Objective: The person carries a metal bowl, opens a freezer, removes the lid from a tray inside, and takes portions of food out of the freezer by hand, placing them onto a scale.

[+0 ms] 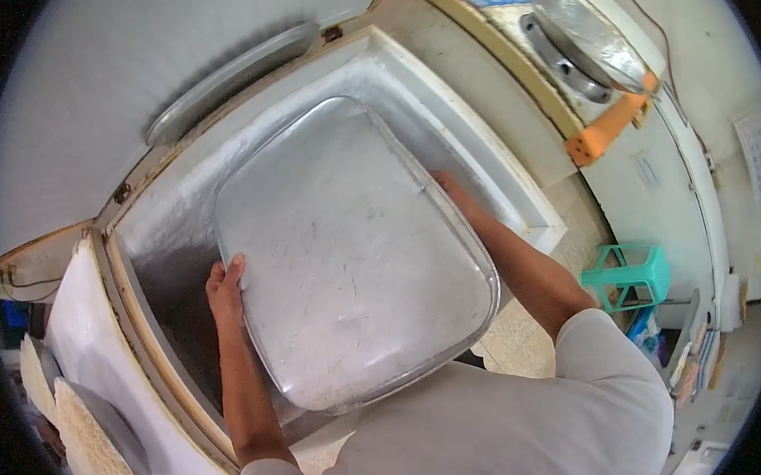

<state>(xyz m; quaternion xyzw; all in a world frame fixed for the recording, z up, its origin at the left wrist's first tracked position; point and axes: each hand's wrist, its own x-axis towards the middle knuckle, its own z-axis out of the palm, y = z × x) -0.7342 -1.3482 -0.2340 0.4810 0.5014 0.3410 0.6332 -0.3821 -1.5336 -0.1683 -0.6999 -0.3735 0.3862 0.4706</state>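
A large square metal tray (355, 247) with rounded corners and a dented, scratched face is held tilted in front of my body. My left hand (226, 287) grips its left edge, thumb on the rim and fingers mostly behind it. On the opposite edge is my right hand (452, 189), its fingers largely hidden by the tray. Beneath and beyond the tray lies an open chest freezer (515, 174) with white walls and a frosty-looking interior, partly covered by the tray.
Behind the freezer stands its raised lid (73, 116). A metal pan (593, 33) and an orange bracket-like piece (611, 129) are at the upper right. A green plastic stool (632, 276) stands on the floor at right. Pale, rough-surfaced slabs (94, 446) lean at lower left.
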